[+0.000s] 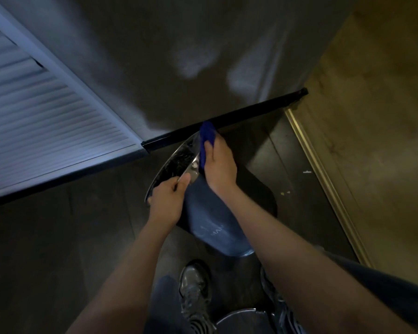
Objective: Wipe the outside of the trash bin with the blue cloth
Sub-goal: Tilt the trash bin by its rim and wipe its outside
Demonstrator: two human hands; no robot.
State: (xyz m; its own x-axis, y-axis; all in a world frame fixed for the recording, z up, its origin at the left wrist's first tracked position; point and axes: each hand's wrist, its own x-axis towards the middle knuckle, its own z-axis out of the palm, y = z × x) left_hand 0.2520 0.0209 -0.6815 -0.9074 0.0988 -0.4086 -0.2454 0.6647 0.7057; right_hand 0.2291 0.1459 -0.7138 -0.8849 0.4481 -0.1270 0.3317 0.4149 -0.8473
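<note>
The trash bin (215, 222) stands on the dark floor just in front of my feet, its metal side catching bluish light. Its rim, lined with a black bag (176, 160), is tipped toward the wall. My left hand (167, 201) grips the near left edge of the rim, thumb on top. My right hand (219, 165) holds the folded blue cloth (206, 143) pressed flat against the upper far side of the bin, beside the rim. The lower right side of the bin is hidden behind my right forearm.
A grey wall with a black baseboard (227, 121) runs right behind the bin. A louvered white door (46, 112) is at the left. A metal threshold strip (323, 182) and lighter flooring lie to the right. My shoes (193, 292) stand below, beside another round metal object (241, 321).
</note>
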